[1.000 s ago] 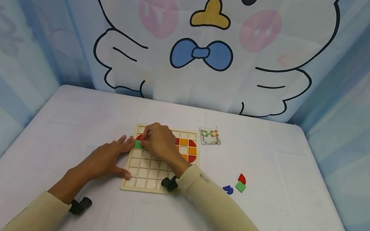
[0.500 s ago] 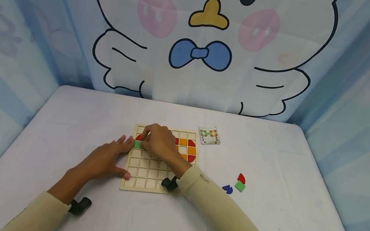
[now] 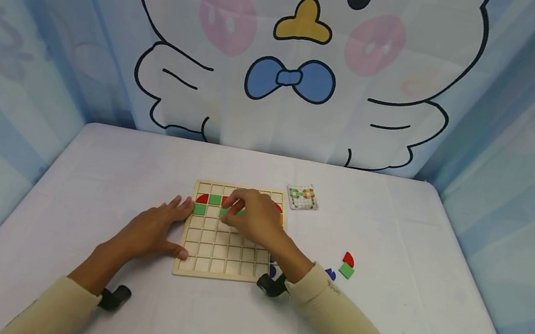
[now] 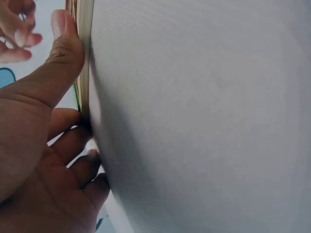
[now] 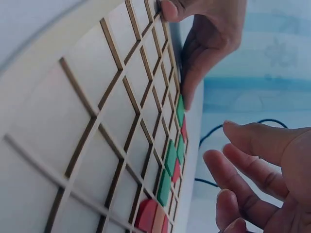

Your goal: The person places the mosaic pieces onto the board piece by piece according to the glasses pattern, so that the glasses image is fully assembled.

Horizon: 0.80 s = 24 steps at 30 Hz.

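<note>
A wooden grid board (image 3: 219,253) lies on the table, with red and green pieces in its upper rows. Among them are a red quarter-circle (image 3: 202,198) and a green square (image 3: 200,209) at the upper left. My left hand (image 3: 154,231) rests at the board's left edge; its thumb and fingertips touch the frame, fingers spread. Over the upper middle of the grid hovers my right hand (image 3: 256,218), fingers loosely bent. In the right wrist view its thumb and fingertips are apart with nothing between them. It hides some pieces at the board's right side.
A small pattern card (image 3: 302,197) lies beyond the board's upper right corner. To the right are a loose red quarter-circle (image 3: 348,259), a green square (image 3: 346,270) and blue pieces (image 3: 330,274), partly behind the right sleeve. A printed curtain (image 3: 282,122) stands behind the table.
My right hand has lifted off the board's upper left and moved right, uncovering a green square beside the red quarter-circle and more pieces. The left hand stays put.
</note>
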Motion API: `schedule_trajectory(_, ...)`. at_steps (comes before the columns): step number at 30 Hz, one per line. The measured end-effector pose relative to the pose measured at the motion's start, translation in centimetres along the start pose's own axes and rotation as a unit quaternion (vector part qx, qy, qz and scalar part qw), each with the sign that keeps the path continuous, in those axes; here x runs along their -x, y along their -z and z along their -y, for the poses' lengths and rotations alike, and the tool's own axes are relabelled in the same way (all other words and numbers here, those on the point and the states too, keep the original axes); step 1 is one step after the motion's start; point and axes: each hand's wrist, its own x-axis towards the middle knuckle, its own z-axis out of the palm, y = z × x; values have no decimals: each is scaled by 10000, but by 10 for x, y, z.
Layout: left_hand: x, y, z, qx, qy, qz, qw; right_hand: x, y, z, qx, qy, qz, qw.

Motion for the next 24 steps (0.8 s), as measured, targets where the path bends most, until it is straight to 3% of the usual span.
schedule_trajectory(7,1,1,-2,-9,27,7,10000,27,21,-18,-71,-253,-144,9996)
schedule_trajectory(14,1,0,-1,-23,57,-18,10000,51,43,-42,15,-781,-330,9964)
schedule_trajectory(24,0,-1,-1,1,23,-35,10000,82,58,-74,207,-1410,-268,9894)
